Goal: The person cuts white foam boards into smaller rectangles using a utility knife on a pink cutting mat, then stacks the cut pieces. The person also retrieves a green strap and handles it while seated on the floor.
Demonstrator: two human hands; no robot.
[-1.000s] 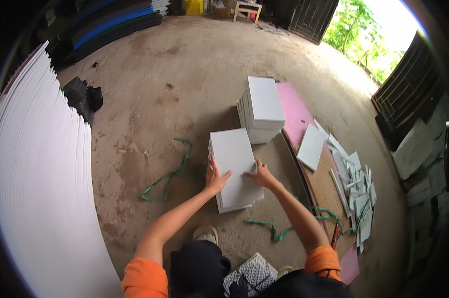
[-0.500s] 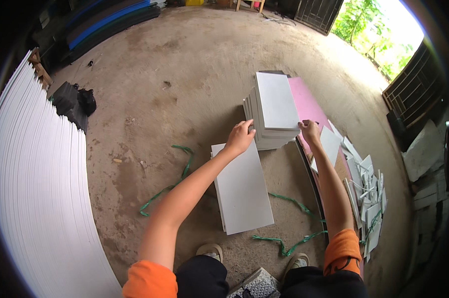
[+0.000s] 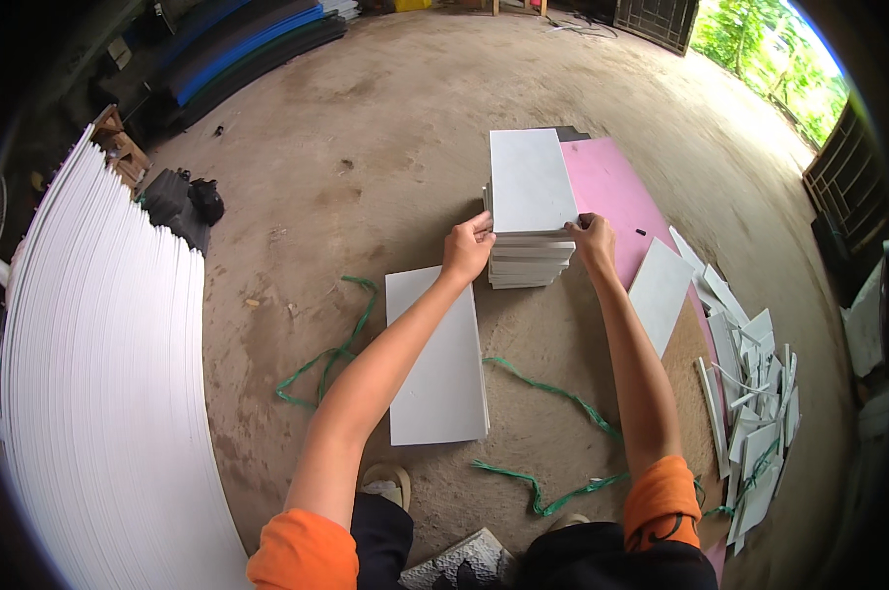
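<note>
A stack of white rectangular boards (image 3: 533,265) stands on the floor ahead of me, its edges slightly uneven. The top white board (image 3: 531,182) is between my two hands at its near corners. My left hand (image 3: 469,248) is closed at the near left corner, fingertips against the edge. At the near right corner, my right hand (image 3: 594,242) pinches the board with thumb and fingers. Closer to me, a second, lower pile of white boards (image 3: 436,359) lies flat on the floor, under my left forearm. Green twine (image 3: 562,395) runs out from beneath that pile on both sides.
At the left stands a long row of upright white sheets (image 3: 110,374). A pink sheet (image 3: 611,187) lies right of the stack, with a small dark object (image 3: 641,233) and a loose white board (image 3: 660,290) on it. White offcuts (image 3: 754,413) are heaped further right. A textured block (image 3: 464,562) sits between my feet.
The top board has shifted and turned a little on the stack, with both hands staying at its near corners. The whole view has also swung slightly.
</note>
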